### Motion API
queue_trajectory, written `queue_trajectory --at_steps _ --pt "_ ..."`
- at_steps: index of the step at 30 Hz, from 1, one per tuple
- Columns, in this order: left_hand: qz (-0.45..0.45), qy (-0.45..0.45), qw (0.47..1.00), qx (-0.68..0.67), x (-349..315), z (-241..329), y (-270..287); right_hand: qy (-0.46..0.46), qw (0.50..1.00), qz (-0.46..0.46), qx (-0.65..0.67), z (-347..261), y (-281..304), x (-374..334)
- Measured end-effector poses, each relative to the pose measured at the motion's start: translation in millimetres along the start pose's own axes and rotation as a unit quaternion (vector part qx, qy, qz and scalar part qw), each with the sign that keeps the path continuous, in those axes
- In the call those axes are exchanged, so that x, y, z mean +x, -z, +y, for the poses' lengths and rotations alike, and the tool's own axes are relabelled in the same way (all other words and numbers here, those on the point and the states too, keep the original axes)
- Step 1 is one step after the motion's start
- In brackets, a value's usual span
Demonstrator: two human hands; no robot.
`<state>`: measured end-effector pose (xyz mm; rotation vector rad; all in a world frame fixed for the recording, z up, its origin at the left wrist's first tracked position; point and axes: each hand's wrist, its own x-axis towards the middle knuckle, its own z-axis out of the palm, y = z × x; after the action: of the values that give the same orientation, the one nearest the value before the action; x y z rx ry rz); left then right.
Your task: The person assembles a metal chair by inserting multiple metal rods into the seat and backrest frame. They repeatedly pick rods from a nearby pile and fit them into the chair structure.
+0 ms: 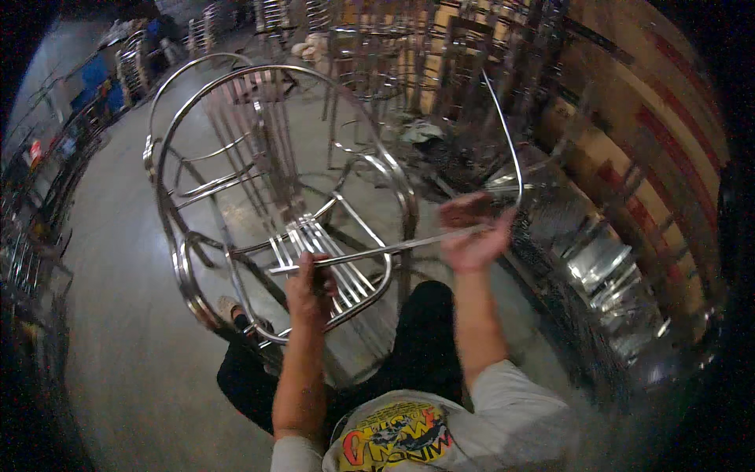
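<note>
A long, shiny metal strip [405, 245] with a rounded bend is held across in front of me. Its other leg rises past my right hand toward the upper right. My left hand [309, 293] is closed around the strip close to its left end. Near the bend, my right hand [476, 240] has the strip across its palm, the fingers curled loosely and a little smeared. Just beyond and below the strip stands a shiny metal rocking chair frame [346, 206] with large looped sides, a slatted back and a slatted seat [334, 259].
Stacked metal chair frames [362, 67] stand at the back. Along the right lie bright metal parts [602, 271] beside tall brown cardboard [629, 189]. More metal pieces [31, 252] line the left. Concrete floor [118, 315] surrounds the chair; my foot [230, 308] is at its lower left.
</note>
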<state>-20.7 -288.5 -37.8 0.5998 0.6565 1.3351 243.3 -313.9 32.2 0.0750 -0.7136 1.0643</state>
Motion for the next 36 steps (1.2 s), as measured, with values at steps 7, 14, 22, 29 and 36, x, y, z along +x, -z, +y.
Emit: queue_trajectory --at_steps 7,14,22,29,36 --pt "-0.153 -0.024 0.980 0.129 6.0 88.8 49.8 -0.091 0.983 0.155 -0.033 -82.4 56.5 -39.3" --pt "-0.084 -0.110 0.978 0.159 11.4 147.4 47.5 -0.098 0.965 -0.036 -0.239 -105.7 49.3 -37.1" --pt "0.275 -0.237 0.928 0.083 105.9 104.0 71.1 -0.268 0.585 -0.189 -0.742 -25.2 17.5 -105.7" --pt "0.326 -0.376 0.709 0.500 190.0 146.7 110.9 -0.716 0.680 0.102 0.120 37.0 -6.0 -144.2" --pt "0.252 -0.321 0.746 0.527 225.7 148.2 104.0 -0.766 0.617 0.175 0.046 94.3 -37.6 -148.3"
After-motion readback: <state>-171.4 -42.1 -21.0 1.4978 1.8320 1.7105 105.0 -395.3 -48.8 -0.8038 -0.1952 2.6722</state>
